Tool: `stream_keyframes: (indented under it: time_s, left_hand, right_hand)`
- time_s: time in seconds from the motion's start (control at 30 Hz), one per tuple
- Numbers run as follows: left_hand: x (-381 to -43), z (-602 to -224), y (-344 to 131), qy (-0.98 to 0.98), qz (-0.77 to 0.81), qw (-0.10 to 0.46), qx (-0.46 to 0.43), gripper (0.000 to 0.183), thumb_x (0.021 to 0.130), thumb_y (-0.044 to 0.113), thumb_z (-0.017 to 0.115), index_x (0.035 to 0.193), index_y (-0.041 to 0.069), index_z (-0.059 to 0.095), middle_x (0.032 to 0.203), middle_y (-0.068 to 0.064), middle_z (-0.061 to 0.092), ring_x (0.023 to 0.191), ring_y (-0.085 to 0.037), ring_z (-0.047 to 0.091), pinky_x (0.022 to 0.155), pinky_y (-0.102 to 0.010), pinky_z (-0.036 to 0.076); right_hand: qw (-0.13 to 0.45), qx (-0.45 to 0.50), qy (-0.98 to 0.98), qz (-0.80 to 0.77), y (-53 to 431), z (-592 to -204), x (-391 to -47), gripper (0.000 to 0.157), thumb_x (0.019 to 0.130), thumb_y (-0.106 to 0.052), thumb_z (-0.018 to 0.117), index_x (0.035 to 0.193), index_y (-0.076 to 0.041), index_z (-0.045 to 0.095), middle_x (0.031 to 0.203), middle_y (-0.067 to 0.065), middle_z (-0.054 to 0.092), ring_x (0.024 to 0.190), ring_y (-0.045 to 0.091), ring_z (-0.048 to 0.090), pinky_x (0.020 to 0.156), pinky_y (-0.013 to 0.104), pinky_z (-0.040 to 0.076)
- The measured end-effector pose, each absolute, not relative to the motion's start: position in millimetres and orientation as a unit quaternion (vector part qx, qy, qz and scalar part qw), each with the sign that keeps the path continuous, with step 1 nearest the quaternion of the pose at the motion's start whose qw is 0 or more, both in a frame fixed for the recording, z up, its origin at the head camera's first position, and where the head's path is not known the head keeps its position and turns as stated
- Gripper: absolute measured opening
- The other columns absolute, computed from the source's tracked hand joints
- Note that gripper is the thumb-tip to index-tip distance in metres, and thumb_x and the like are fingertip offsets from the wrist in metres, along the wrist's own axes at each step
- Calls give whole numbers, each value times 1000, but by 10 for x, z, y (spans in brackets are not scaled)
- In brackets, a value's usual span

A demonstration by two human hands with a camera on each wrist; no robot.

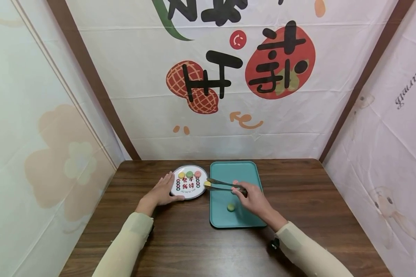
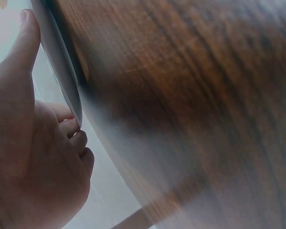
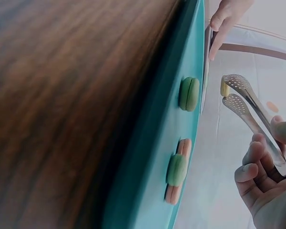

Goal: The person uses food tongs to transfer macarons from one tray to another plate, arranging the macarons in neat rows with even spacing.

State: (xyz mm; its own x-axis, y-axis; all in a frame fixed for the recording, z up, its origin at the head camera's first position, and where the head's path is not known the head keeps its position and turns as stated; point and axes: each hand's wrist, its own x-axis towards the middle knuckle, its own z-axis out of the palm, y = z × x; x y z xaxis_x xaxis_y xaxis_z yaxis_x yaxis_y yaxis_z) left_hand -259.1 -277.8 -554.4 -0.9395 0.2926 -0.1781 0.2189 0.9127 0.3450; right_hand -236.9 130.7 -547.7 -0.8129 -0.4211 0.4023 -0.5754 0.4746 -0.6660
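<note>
My left hand (image 1: 163, 191) lies at the left side of a white plate (image 1: 202, 193), fingers extended along its rim and thumb by the near edge. A yellow, a green (image 1: 189, 174) and a pink macaron sit in a row on the plate. My right hand (image 1: 254, 199) grips metal tongs (image 1: 225, 182) with perforated tips. Between those tips is a yellow macaron (image 3: 224, 88), held above the gap between plate and tray. Two green macarons (image 3: 189, 94) and pink macaron pieces (image 3: 172, 194) show on the teal tray (image 1: 222, 221); my right hand partly covers them in the head view.
The plate and tray stand side by side near the back of a dark wooden table (image 1: 194, 250). A printed white cloth (image 1: 149, 115) hangs directly behind the table, with more cloth walls on the left and right.
</note>
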Motion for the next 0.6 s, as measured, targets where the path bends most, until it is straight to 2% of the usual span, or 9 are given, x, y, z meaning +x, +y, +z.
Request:
stream_keyframes:
  time_s: [0.1,0.13,0.23,0.6]
  left_hand:
    - [-2587,-5568,-2778,972,159,115,132,125,94,71,69,166,-13,12,175,-34,8,164,-46,10,133,-58,14]
    - [-2588,-5576,-2777,972,157,116,130,125,94,72,69,166,-13,12,175,-33,7,164,-46,10,133,-58,13]
    - [-2590,-5588,-2780,972,159,112,130,125,94,71,70,166,-14,12,175,-34,8,164,-46,10,133,-58,14]
    - [-2589,-5573,-2779,971,165,112,128,123,96,68,70,166,-13,11,175,-33,7,164,-46,10,134,-57,12]
  right_hand:
    - [87,291,-860,410,1259,-5463,-2391,35,106,-24,71,131,0,73,81,-2,70,58,5,47,53,26,41]
    - [87,290,-864,402,1240,-5460,-2400,37,107,-26,71,132,1,72,75,-6,64,58,4,45,54,26,41]
    - [88,293,-869,389,1177,-5448,-2435,38,106,-29,71,130,1,72,74,-12,58,58,3,45,54,27,44]
    - [63,288,-874,386,961,-5377,-2550,40,108,-30,68,133,1,71,69,-10,58,54,6,44,51,26,41]
